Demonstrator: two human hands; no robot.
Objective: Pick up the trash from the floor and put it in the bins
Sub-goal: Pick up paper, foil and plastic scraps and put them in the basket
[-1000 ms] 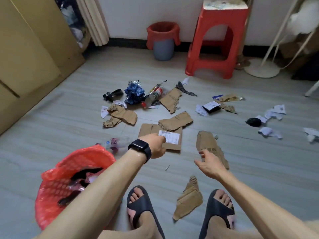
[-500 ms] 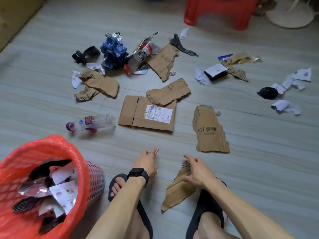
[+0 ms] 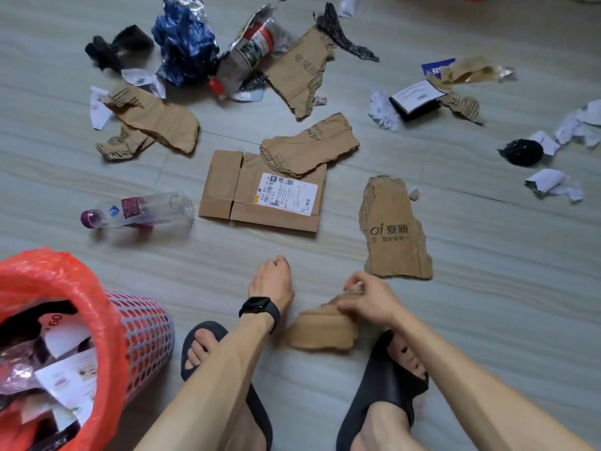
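Observation:
My right hand grips the top end of a small torn cardboard piece and lifts it off the floor between my two sandalled feet. My left hand, a black watch on its wrist, reaches down to the floor just left of it. Its fingers are curled round a small scrap, which they hide. The bin is a mesh basket lined with a red bag, standing at the lower left and holding paper and wrappers.
Ahead lie a printed cardboard strip, a flattened box with a label, a clear plastic bottle and more cardboard. Farther off are a blue foil bag, white paper scraps and a black wad.
The view has tilted down and come closer to the floor. My left hand dropped onto the small scrap and took it. My right hand took hold of the small cardboard piece and raised its end.

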